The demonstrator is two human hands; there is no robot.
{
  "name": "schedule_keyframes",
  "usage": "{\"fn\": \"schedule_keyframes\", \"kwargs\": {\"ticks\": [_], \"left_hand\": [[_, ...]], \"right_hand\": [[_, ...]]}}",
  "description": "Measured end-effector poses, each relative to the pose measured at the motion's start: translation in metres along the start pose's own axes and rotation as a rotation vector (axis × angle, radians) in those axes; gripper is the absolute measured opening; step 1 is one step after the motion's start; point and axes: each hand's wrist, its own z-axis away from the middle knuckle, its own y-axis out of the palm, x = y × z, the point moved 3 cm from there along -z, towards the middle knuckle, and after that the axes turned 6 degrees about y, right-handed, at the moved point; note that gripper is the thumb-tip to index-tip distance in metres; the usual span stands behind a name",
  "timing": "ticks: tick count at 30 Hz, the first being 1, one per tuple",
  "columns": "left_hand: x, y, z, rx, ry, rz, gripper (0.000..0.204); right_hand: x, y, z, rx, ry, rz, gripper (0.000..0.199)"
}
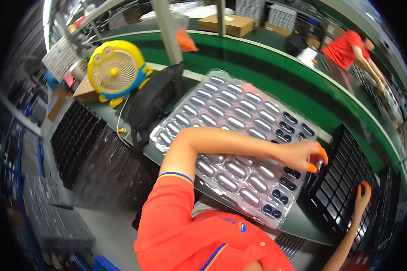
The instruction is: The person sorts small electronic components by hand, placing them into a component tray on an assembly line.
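Most clear blister tray (230,135) pockets look filled, few dark ones at its right edge; left hand (303,156) pinching there, right hand (362,196) spread on black tray (343,180).

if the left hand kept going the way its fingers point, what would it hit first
The left hand, with orange fingertip covers, points right across the clear blister tray. Going on, it would most likely meet the black grid tray just beyond its fingertips, though depth is hard to judge.
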Motion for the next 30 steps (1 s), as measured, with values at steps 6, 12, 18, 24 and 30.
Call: {"fn": "schedule_keyframes", "kwargs": {"ticks": [6,12,18,24,30], "left_hand": [[0.002,0.011,-0.001,-0.034,-0.135,0.120,0.032],[0.016,0.001,0.007,-0.102,-0.212,0.409,0.033],[0.022,0.008,-0.005,-0.061,-0.345,0.613,0.034],[0.026,-0.001,0.004,-0.178,-0.351,0.601,0.037],[0.003,-0.064,0.022,-0.239,-0.193,0.100,0.037]], "right_hand": [[0.073,-0.018,0.020,0.029,0.054,-0.153,0.016],[0.182,-0.021,0.003,-0.122,0.209,-0.320,0.021],[0.189,-0.002,0.000,-0.143,0.049,-0.068,0.020],[0.193,0.025,0.007,-0.080,-0.201,0.315,0.026],[0.173,0.034,0.015,-0.069,-0.213,0.409,0.026]]}}
